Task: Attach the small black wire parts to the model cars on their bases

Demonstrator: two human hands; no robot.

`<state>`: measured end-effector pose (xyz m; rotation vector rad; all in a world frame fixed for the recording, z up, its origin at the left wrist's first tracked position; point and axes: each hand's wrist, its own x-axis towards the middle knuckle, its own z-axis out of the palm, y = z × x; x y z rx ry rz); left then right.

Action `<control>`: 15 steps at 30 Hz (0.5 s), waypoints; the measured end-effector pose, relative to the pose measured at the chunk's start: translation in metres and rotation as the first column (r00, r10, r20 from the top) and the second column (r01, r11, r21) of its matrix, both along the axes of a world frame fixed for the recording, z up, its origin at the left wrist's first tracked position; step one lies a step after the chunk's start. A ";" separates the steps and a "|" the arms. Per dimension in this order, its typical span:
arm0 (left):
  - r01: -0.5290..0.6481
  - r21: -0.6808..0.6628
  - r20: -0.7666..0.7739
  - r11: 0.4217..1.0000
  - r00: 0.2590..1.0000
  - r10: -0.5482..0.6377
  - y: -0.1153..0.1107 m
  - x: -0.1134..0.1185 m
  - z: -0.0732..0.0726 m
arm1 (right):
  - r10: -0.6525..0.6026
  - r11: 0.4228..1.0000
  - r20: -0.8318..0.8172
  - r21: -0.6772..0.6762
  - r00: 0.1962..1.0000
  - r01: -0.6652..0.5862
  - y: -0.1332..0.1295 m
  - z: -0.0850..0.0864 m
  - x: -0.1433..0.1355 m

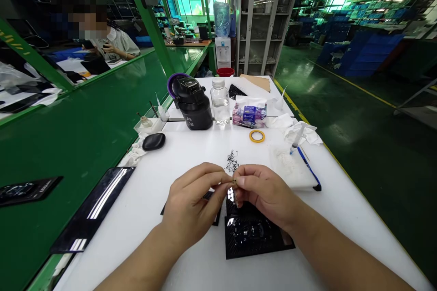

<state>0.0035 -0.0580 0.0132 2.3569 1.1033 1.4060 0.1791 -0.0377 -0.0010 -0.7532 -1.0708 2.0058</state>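
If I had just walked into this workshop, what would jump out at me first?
Probably the two bare hands, left and right, fingertips meeting over glossy black panels. Beyond them lie scattered black slivers and a yellow tape ring, with a purple-trimmed black jug farther back.

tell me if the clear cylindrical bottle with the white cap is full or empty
Neither, it's partly full: a liquid line shows across the clear bottle, with empty space above it.
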 end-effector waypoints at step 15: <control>-0.565 -0.373 -0.079 0.736 0.810 0.581 -0.036 -0.088 0.014 | -0.476 0.397 0.673 0.739 0.566 -0.545 -0.024 -0.015 -0.027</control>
